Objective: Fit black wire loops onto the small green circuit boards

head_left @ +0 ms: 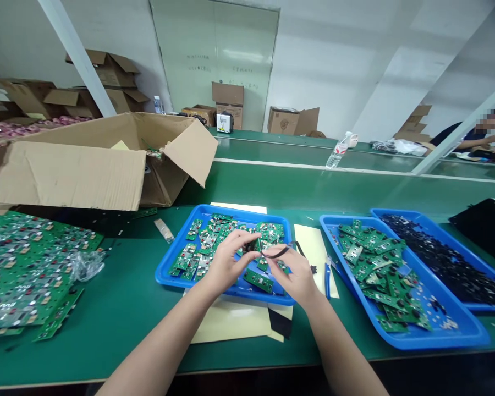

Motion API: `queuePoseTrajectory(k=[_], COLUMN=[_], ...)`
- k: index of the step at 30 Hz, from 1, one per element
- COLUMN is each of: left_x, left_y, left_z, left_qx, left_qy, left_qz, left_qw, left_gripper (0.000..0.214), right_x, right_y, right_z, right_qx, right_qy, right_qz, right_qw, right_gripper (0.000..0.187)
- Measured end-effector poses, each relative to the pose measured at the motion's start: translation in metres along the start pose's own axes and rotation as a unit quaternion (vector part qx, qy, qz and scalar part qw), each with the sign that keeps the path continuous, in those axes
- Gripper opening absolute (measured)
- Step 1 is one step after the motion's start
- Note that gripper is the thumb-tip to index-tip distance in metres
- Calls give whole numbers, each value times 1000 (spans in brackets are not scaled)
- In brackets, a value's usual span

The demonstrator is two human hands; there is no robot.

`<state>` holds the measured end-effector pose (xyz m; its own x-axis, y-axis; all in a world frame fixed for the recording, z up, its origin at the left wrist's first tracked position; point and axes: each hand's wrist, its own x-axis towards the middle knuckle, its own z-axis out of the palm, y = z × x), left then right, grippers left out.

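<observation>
Over the middle blue tray (pixel 169 270) my left hand (pixel 230 257) pinches a small green circuit board (pixel 253 245) between thumb and fingers. My right hand (pixel 295 273) is closed on a thin black strip (pixel 277 252), its end held against that board. The tray below holds several more small green boards (pixel 198 258), and one lies near its front edge (pixel 258 280).
Two more blue trays stand to the right, one with green boards (pixel 437 330), one with black parts (pixel 478 264). Blue-handled cutters (pixel 328 275) lie on yellow paper (pixel 309 242). Big green panels (pixel 20 269) lie left, behind them an open cardboard box (pixel 91 165). Another person (pixel 478 137) sits far right.
</observation>
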<state>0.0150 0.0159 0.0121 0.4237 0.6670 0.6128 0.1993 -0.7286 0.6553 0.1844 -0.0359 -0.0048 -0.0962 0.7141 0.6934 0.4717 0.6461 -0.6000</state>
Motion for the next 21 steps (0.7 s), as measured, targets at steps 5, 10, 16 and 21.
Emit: queuePoseTrajectory(k=[5, 10, 16, 21], left_x=[2, 1, 0, 0], left_y=[2, 0, -3, -1], left_z=[-9, -5, -4, -2], left_qx=[17, 73, 79, 21], left_qy=[44, 24, 31, 19], left_qz=[72, 159, 163, 103], left_qw=[996, 984, 983, 994], left_gripper=[32, 31, 33, 25], right_x=[0, 2, 5, 6], right_y=[2, 2, -5, -6], right_z=[4, 8, 7, 10], right_qx=[198, 409, 438, 480], right_qy=[-21, -81, -105, -113], right_qz=[215, 325, 368, 403], right_qw=[956, 849, 813, 771], right_gripper=[25, 44, 31, 34])
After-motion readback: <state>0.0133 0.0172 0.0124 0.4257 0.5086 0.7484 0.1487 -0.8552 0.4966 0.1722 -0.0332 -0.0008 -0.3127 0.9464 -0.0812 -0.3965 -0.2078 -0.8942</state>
